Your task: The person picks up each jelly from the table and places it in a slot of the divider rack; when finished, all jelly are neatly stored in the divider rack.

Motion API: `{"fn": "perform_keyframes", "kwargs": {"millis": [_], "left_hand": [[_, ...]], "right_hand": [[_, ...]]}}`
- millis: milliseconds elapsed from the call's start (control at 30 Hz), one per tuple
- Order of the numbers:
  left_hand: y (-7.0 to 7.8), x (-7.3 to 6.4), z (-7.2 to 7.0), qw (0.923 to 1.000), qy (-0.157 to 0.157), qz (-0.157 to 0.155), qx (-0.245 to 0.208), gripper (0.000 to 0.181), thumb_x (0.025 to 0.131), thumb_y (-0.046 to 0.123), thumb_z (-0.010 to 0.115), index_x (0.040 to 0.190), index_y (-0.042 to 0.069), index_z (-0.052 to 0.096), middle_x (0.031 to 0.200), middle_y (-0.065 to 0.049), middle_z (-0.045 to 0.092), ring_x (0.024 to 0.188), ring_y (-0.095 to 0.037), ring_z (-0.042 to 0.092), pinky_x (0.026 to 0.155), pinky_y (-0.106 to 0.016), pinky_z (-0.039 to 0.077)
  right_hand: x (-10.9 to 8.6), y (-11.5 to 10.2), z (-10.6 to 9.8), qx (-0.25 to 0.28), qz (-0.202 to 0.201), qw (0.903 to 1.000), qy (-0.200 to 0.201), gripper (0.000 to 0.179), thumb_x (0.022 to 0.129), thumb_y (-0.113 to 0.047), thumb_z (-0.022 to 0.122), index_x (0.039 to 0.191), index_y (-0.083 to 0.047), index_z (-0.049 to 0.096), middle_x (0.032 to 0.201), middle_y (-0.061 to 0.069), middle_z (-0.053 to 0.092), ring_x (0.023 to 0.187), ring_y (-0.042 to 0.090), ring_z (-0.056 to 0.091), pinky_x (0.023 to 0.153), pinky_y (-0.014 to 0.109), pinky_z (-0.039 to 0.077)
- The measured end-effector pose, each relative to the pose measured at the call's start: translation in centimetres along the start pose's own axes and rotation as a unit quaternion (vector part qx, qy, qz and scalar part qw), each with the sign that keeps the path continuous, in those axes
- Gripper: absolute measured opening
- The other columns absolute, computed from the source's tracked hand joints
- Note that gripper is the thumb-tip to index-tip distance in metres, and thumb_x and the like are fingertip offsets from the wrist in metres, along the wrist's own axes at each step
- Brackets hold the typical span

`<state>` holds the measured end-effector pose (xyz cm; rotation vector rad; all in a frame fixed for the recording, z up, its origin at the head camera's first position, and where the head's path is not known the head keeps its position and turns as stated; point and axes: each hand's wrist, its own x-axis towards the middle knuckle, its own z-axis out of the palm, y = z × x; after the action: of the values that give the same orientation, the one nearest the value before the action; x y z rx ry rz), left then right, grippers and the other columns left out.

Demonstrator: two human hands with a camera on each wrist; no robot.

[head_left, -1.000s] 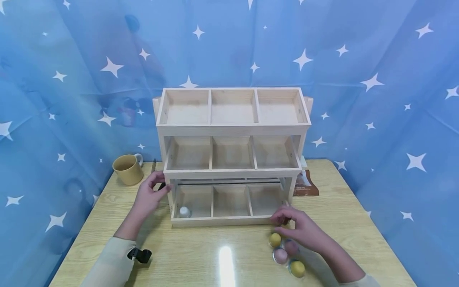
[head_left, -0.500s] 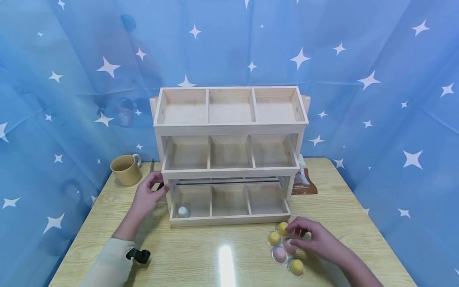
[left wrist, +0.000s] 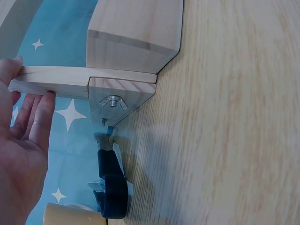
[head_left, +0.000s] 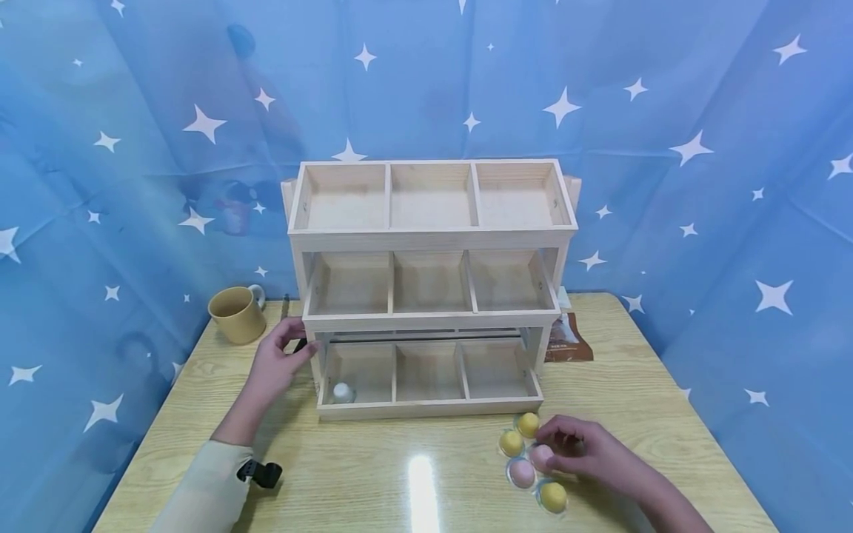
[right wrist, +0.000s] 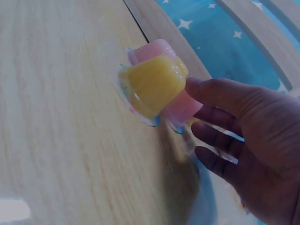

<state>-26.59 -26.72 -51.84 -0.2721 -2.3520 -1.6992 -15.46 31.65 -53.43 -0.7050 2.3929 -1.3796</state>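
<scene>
A pale wooden three-tier rack (head_left: 429, 409) stands at the middle of the table, each tier split into compartments. My left hand (head_left: 278, 363) grips its left post (left wrist: 56, 80), with thumb on one face and fingers on the other. To the right, my right hand (head_left: 591, 451) pinches a pink jelly cup (head_left: 540, 459) between thumb and fingers at table level. Around it lie another pink jelly cup (head_left: 520, 473) and three yellow jelly cups, one of them in front (right wrist: 152, 86) in the right wrist view. A small white-topped item (head_left: 343, 393) sits in the bottom-left compartment.
A tan mug (head_left: 238, 314) stands at the back left. Beside the rack's left post lies a black-handled tool (left wrist: 112, 183). A brown packet (head_left: 566, 340) lies behind the rack's right side. A blue star-patterned curtain (head_left: 426, 89) surrounds the table.
My right hand has drawn back from the rack's lower right corner, past a yellow jelly cup now standing there, down to the pink one. The left hand stays at the post.
</scene>
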Motion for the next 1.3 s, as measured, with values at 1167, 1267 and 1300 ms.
{"fn": "perform_keyframes", "kwargs": {"millis": [1167, 1267, 1300], "left_hand": [[0.4, -0.1, 0.1, 0.9998, 0.001, -0.019, -0.008, 0.046, 0.103, 0.011, 0.082, 0.144, 0.003, 0.063, 0.137, -0.018, 0.068, 0.119, -0.007, 0.060, 0.122, -0.069, 0.034], [0.5, -0.2, 0.2, 0.9998, 0.001, -0.018, -0.012, 0.043, 0.103, 0.010, 0.081, 0.142, 0.003, 0.063, 0.137, -0.019, 0.067, 0.119, -0.009, 0.060, 0.123, -0.069, 0.034], [0.5, -0.2, 0.2, 0.9998, 0.001, -0.017, -0.012, 0.043, 0.103, 0.009, 0.081, 0.142, 0.003, 0.064, 0.137, -0.019, 0.067, 0.119, -0.009, 0.060, 0.123, -0.069, 0.033]], "right_hand": [[1.4, -2.2, -0.3, -0.095, -0.094, 0.9870, 0.089, 0.033, 0.095, -0.009, 0.089, 0.118, -0.027, 0.074, 0.105, -0.010, 0.071, 0.091, 0.013, 0.063, 0.080, 0.034, 0.053], [2.1, -2.6, -0.1, -0.090, -0.107, 0.9850, 0.102, 0.032, 0.095, -0.007, 0.088, 0.119, -0.025, 0.075, 0.105, -0.008, 0.070, 0.093, 0.014, 0.062, 0.081, 0.035, 0.054], [2.4, -2.8, 0.1, -0.086, -0.111, 0.9845, 0.105, 0.032, 0.096, -0.007, 0.088, 0.120, -0.025, 0.076, 0.105, -0.008, 0.070, 0.093, 0.014, 0.062, 0.081, 0.035, 0.054]]}}
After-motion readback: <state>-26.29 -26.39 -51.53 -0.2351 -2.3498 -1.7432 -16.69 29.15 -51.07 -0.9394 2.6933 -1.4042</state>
